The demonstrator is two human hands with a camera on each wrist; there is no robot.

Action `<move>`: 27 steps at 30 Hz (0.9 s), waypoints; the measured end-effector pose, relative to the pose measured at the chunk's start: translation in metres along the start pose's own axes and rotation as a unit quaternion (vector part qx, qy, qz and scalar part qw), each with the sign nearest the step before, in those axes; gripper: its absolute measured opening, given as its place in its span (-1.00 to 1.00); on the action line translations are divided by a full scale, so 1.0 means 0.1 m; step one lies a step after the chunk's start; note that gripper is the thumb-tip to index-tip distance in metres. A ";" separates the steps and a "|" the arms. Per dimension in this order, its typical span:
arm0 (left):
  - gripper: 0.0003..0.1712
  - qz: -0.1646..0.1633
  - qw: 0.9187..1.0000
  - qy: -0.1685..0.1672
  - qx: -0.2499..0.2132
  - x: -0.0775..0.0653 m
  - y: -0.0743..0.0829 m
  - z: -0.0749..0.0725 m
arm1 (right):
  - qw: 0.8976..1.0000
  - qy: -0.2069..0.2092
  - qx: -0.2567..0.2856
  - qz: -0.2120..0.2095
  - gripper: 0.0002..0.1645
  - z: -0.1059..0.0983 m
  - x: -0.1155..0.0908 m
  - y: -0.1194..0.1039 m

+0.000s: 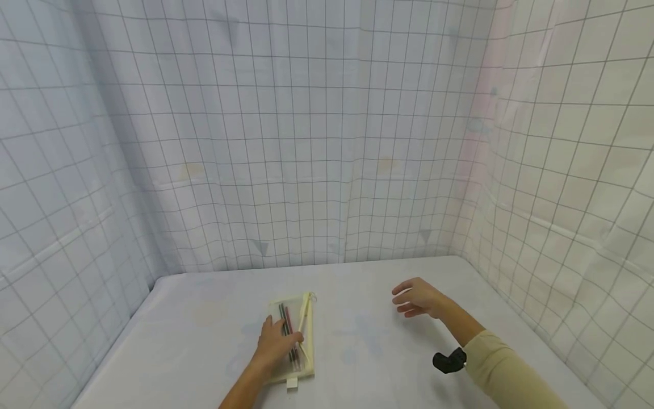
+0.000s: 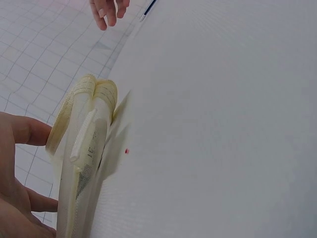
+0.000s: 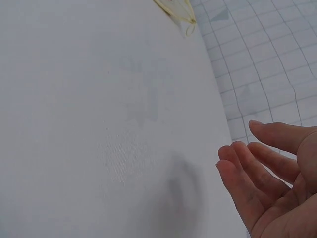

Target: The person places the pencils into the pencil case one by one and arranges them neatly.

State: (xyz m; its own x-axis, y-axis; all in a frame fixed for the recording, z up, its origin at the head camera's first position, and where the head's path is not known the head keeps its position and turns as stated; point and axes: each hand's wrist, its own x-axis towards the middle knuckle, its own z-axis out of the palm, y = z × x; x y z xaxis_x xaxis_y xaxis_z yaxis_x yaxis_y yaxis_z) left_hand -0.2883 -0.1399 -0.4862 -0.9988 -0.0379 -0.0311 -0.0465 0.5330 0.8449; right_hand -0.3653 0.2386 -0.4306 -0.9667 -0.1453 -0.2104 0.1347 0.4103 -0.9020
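Note:
A see-through pencil case (image 1: 308, 324) with cream edging lies flat on the white table. Several pencils or pens (image 1: 288, 321) show through its clear front. My left hand (image 1: 273, 343) rests on the case, thumb by the zip side and other fingers spread toward the opposite edge. From the left wrist view, those fingertips touch the upper face of the pencil case (image 2: 81, 148), whose thick zip end and printed tag (image 2: 89, 148) face the camera. To the right, my right hand (image 1: 416, 298) hovers over the table, fingers loosely bent and nothing in them; its palm shows in the right wrist view.
The white table (image 1: 352, 352) is bounded by white grid-patterned curtains (image 1: 306, 142) at the back and sides. A black device (image 1: 449, 360) sits at the right wrist. A thin dark-blue and white thing (image 2: 148, 9) appears near the right hand in the left wrist view.

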 end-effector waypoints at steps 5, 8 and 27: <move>0.01 -0.003 1.000 0.001 -0.001 0.00 0.00 -0.01 | 1.000 0.017 -0.003 0.001 -0.48 -0.11 -0.04 0.06; 0.02 -0.005 1.000 -0.002 -0.005 -0.01 0.01 -0.01 | 1.000 0.020 -0.011 0.000 -0.49 -0.19 -0.06 0.09; 0.01 -0.006 1.000 -0.003 0.002 -0.01 0.01 0.00 | 0.998 0.050 -0.024 0.012 -0.48 -0.62 -0.10 0.32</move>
State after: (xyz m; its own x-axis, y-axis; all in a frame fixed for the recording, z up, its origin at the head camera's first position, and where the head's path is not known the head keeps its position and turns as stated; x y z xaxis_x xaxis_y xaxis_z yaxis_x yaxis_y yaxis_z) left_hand -0.2873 -0.1394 -0.4855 -0.9982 -0.0396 -0.0440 -0.0584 0.5364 0.8420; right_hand -0.3646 0.3091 -0.4339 -0.9805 -0.0442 -0.1914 0.1508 0.4553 -0.8775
